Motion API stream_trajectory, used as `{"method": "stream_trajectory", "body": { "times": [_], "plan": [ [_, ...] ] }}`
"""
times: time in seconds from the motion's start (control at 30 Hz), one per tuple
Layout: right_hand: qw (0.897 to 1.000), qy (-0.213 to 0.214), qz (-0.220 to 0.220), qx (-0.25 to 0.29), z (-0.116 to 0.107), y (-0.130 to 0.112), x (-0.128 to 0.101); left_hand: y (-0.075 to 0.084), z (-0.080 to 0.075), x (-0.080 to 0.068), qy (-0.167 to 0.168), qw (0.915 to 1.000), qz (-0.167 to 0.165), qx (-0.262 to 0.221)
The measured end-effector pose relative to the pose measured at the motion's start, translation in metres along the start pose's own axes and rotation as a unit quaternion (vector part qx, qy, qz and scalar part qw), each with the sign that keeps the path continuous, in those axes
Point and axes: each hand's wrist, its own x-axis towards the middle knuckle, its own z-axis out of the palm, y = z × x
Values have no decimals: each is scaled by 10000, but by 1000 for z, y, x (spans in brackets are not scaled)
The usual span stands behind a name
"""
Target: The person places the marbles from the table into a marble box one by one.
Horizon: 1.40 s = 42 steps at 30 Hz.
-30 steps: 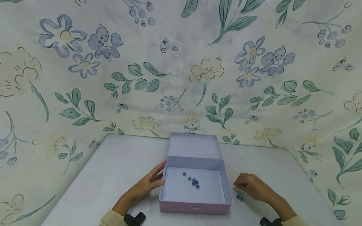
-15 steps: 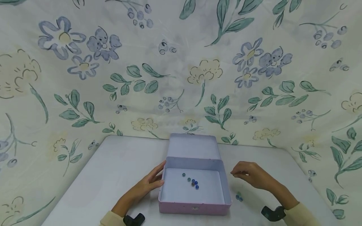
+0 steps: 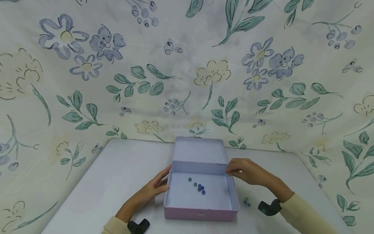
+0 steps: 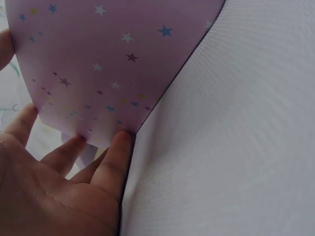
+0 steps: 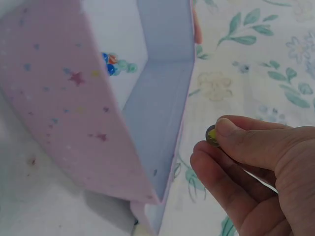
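Marbles (image 3: 203, 192) lie in the open box (image 3: 201, 203); more marbles (image 3: 245, 202) sit beside it.

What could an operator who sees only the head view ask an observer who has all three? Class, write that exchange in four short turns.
Operator: In my head view, I can't make out what the right hand pinches. What is it?
Observer: The right wrist view shows a dark marble with yellow in it.
Operator: And the outer side of the pink box, where the left hand touches it: plain or patterned?
Observer: Patterned: the left wrist view shows small printed stars there.
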Motion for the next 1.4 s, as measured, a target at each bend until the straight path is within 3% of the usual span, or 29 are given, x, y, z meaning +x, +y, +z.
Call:
{"method": "stream_trajectory", "body": {
  "times": [0.3, 0.53, 0.83, 1.4],
  "plan": [
    [9990, -353, -216, -160, 1, -13, 34, -1, -1, 0, -22, 10000, 10, -72],
    [9979, -614, -210, 2, 13, -20, 53, -2, -1, 0, -14, 10000, -24, -27],
    [9959, -747, -508, -30, 30, -22, 79, -3, 0, -2, -17, 10000, -15, -46],
    [9918, -1171, -489, -162, 55, -27, 100, -1, 2, 0, 55, 9999, -105, -17]
  ]
}}
